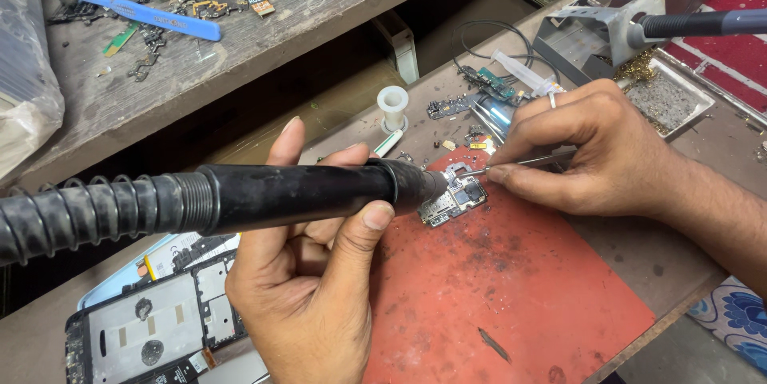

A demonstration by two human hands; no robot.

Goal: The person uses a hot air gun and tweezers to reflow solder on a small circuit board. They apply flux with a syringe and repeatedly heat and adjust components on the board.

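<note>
My left hand (311,272) grips a black hot-air wand (304,192) with a ribbed hose trailing to the left. The wand's nozzle points right, just over a small phone circuit board (454,200) lying on a red work mat (511,288). My right hand (591,148), a ring on one finger, pinches thin metal tweezers (519,163) whose tips touch the top edge of the board.
An opened phone body (152,328) lies at the lower left. A soldering iron rests in its metal stand (607,24) with brass wool beside a tray (667,100). A white spool (392,107), loose board parts and a syringe sit behind the mat. The wooden shelf holds a blue pry tool (152,16).
</note>
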